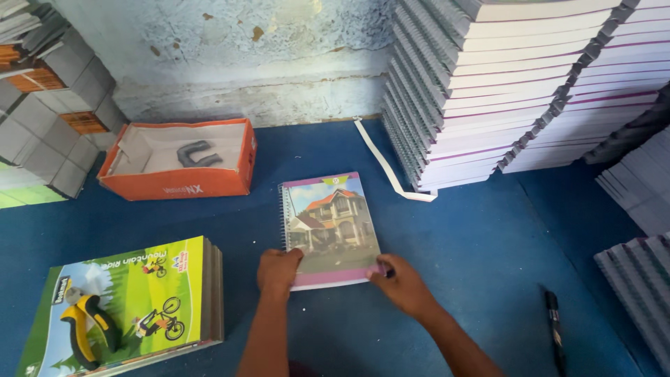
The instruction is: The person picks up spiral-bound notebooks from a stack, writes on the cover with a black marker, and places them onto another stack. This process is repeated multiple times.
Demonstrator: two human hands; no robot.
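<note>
Blue cloth-covered work surface, as I see it from the head camera; items on it as follows.

Item one: spiral-bound notebook, cover showing a house, purple band along its near edge, lying flat at the middle of the surface with the wire spine on its left. My left hand rests closed on the notebook's near left corner, fingers curled over the edge. My right hand pinches the near right corner, thumb and fingers touching the purple band; I cannot tell whether a small dark thing sits between those fingers.

Item two: stack of green-covered books with a cyclist picture, near left, and a yellow-and-black handled tool lying on top of it.

Item three: orange cardboard box, open, behind the notebook to the left, with a grey U-shaped piece inside.

Item four: tall stacks of spiral notebooks against the wall, far right, well apart from my hands. A white paper strip trails from their foot.

Item five: black pen, lying near right.

Item six: grey bundles, far left.
</note>
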